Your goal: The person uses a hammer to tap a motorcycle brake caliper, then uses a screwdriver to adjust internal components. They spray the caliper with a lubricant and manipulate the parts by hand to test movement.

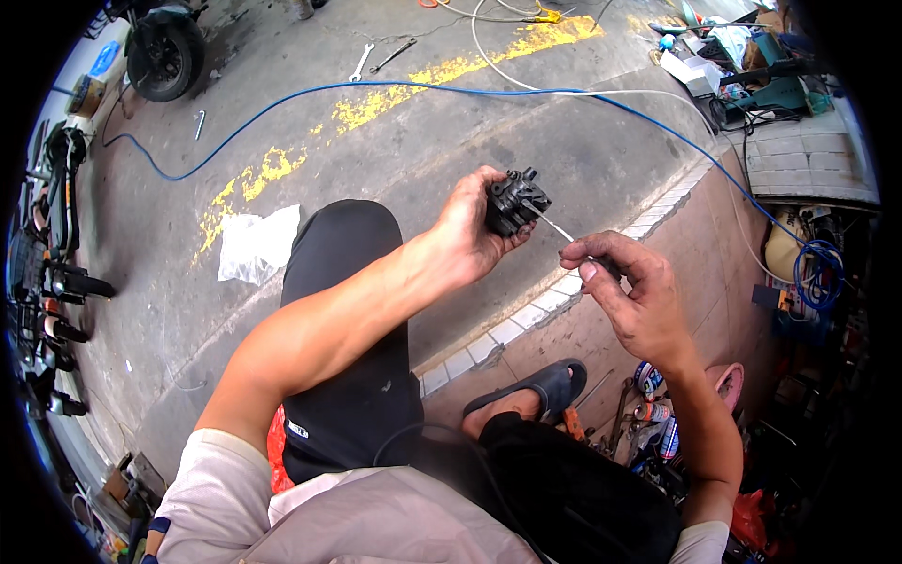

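Observation:
My left hand grips a small black, grimy mechanical part with bolts and ports, raised in front of my left knee. My right hand, fingertips blackened, holds a slim screwdriver whose metal shaft reaches up-left to the part's right side; whether its tip is seated in a screw I cannot tell. The screwdriver's dark handle is mostly hidden by my fingers.
A blue hose crosses the floor beyond my hands, near two wrenches. A white bag lies left of my knee. Scooters line the left, piled clutter the upper right, cans and tools lie beside my foot.

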`<state>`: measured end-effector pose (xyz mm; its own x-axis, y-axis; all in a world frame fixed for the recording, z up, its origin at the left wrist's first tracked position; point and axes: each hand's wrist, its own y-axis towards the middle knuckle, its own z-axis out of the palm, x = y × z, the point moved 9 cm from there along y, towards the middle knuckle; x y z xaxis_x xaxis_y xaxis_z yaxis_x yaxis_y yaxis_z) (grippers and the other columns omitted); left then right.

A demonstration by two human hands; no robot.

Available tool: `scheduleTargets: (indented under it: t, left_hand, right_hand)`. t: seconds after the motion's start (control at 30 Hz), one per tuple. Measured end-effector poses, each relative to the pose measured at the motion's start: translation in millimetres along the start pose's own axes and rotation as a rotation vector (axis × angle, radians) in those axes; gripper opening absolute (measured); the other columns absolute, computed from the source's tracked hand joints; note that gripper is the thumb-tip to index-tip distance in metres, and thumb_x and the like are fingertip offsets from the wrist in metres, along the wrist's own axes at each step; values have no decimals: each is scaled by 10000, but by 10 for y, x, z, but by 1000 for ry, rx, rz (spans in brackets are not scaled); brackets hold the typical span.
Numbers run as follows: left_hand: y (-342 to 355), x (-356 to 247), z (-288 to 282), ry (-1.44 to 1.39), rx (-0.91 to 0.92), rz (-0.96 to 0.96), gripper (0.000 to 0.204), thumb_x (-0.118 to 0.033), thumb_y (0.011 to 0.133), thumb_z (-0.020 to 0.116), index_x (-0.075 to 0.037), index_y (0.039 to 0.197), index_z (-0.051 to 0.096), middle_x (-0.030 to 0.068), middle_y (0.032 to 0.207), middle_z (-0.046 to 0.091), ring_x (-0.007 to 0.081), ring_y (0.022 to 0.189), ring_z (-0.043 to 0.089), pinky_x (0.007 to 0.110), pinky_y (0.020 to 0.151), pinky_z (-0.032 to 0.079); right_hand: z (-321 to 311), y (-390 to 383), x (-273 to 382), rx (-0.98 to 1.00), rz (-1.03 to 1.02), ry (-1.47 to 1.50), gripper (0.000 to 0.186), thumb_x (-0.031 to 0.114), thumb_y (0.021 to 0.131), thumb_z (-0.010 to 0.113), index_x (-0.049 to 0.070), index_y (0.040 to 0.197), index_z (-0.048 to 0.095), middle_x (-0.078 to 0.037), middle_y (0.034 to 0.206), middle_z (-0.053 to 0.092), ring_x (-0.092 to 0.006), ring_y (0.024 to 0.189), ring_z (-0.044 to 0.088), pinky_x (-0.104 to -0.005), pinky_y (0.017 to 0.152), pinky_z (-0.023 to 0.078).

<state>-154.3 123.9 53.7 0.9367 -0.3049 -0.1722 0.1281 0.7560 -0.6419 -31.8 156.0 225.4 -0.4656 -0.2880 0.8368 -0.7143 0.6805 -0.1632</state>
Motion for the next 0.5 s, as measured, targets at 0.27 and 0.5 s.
scheduleTargets:
  t: [0.27, 0.5]
  left_hand:
    - [-29, -26, -63, -47, -117, 31, 247, -309, 1039, 508, -88, 1120, 583, 105, 1063, 702, 231, 951, 664, 408, 853, 547]
    - [-26, -13, -58, -73, -134, 37, 219, -317, 1003, 541, -109, 1064, 573, 98, 952, 691, 228, 814, 649, 392, 711, 559]
  right_hand:
    - [123, 22, 62, -34, -95, -120, 227, -27, 956, 656, -17, 1177, 705, -151, 1025, 759, -245, 916, 769, -321, 748, 593]
    - [122, -10, 160, -97, -157, -273, 266, -39, 957, 640, -8, 1216, 695, -161, 1004, 755, -285, 881, 764, -358, 735, 589]
